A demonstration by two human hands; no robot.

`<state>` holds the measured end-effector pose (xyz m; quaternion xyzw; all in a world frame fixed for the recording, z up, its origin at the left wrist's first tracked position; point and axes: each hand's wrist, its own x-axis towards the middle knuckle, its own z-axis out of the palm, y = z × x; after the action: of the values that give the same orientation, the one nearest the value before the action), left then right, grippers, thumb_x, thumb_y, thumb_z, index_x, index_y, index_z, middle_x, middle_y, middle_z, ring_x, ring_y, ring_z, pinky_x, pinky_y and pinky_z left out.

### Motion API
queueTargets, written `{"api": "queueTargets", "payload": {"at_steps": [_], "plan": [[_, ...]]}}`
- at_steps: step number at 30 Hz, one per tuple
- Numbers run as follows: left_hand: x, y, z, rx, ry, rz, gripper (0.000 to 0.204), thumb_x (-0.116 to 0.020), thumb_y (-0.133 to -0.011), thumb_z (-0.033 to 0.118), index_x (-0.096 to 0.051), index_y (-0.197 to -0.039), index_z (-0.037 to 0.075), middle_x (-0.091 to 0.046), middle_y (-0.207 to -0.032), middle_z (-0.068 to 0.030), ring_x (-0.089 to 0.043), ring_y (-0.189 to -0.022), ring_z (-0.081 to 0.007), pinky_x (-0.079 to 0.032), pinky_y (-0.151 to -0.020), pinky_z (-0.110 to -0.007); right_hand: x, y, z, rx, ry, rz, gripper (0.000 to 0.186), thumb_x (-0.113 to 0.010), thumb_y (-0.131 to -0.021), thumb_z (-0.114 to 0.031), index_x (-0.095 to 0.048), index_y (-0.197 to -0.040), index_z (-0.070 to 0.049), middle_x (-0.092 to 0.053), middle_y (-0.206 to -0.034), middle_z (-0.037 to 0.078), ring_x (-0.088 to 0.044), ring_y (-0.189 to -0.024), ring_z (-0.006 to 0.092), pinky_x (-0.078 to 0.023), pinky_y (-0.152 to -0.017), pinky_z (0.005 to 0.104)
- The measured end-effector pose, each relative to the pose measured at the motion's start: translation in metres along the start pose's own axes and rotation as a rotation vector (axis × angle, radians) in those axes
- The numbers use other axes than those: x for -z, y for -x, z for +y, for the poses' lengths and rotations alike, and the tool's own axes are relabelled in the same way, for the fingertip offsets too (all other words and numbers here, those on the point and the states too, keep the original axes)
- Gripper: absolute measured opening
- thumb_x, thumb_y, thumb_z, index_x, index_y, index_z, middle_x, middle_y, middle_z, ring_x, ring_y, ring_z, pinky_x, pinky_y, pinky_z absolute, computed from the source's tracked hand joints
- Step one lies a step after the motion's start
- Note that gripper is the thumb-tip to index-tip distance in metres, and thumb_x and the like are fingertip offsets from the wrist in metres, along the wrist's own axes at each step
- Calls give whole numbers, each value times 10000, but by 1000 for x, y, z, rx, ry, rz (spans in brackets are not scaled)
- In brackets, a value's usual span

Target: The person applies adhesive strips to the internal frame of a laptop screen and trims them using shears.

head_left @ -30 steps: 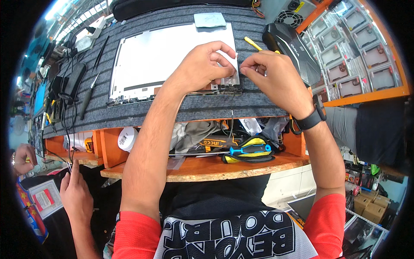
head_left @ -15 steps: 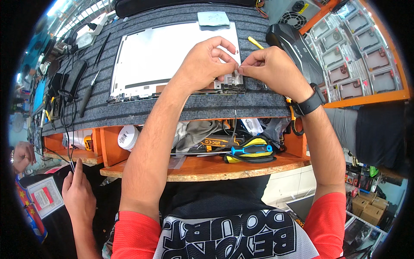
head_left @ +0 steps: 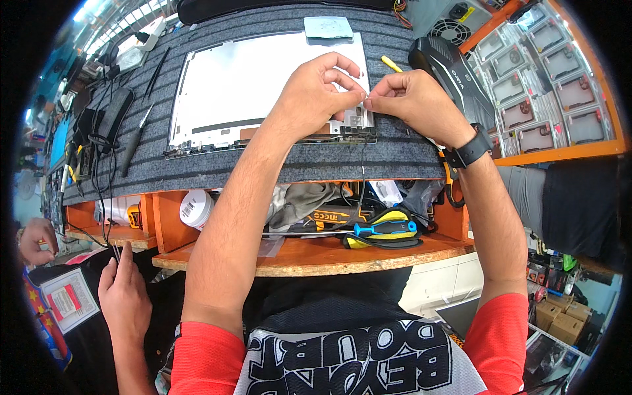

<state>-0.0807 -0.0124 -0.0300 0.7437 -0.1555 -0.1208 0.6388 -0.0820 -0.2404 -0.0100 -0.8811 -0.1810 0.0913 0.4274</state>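
A flat white panel point(head_left: 230, 85), like the back of a bare display, lies on the grey ribbed mat. A dark strip of small parts point(head_left: 217, 146) runs along its near edge. Over the panel's right edge, my left hand point(head_left: 319, 95) pinches with thumb and finger at something tiny, its other fingers curled. Facing it almost tip to tip, my right hand point(head_left: 415, 99) is pinched too; whatever is between the fingertips is too small to name. A thin dark cable point(head_left: 363, 161) hangs from the panel's near edge below my hands. A pale blue pad point(head_left: 328, 27) rests on the far right corner.
Right of the panel lie a yellow-handled tool point(head_left: 391, 63) and a black case point(head_left: 447, 72). A screwdriver point(head_left: 136, 141) and tweezers point(head_left: 157, 72) lie left. The shelf below holds a blue-handled tool point(head_left: 388, 228) and a white jar point(head_left: 195, 208). Another person's hand point(head_left: 125, 296) is lower left.
Both my hands keep the same pinch and have barely shifted. The panel sits very slightly farther right in the picture. At lower left, the other person's hand has moved a little.
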Motion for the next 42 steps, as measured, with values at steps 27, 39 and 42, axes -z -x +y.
{"api": "queueTargets", "payload": {"at_steps": [27, 39, 42], "plan": [[2, 5, -1, 20, -90, -76, 423, -713, -929, 72, -602, -1335, 35, -691, -1126, -59, -640, -761, -54, -498, -542, -211, 4, 19, -20, 73, -71, -102, 137, -735, -1031, -134, -722, -1061, -1, -734, -853, -9, -619, -754, 26, -493, -667, 213], [3, 8, 1, -70, -240, -141, 627, -892, -845, 127, -583, -1389, 91, -633, -1148, -31, -604, -725, -50, -476, -623, -222, 4, 15, -16, 23, -129, -84, 168, -719, -1045, -168, -686, -1089, -9, -752, -854, 0, -599, -696, 31, -465, -625, 203], [0, 8, 2, -103, -296, -113, 623, -898, -838, 133, -588, -1378, 104, -641, -1119, -26, -596, -697, -52, -469, -617, -231, 5, 16, -17, 1, -75, -88, 176, -721, -1045, -180, -685, -1095, -15, -752, -845, 1, -598, -691, 28, -460, -621, 201]]}}
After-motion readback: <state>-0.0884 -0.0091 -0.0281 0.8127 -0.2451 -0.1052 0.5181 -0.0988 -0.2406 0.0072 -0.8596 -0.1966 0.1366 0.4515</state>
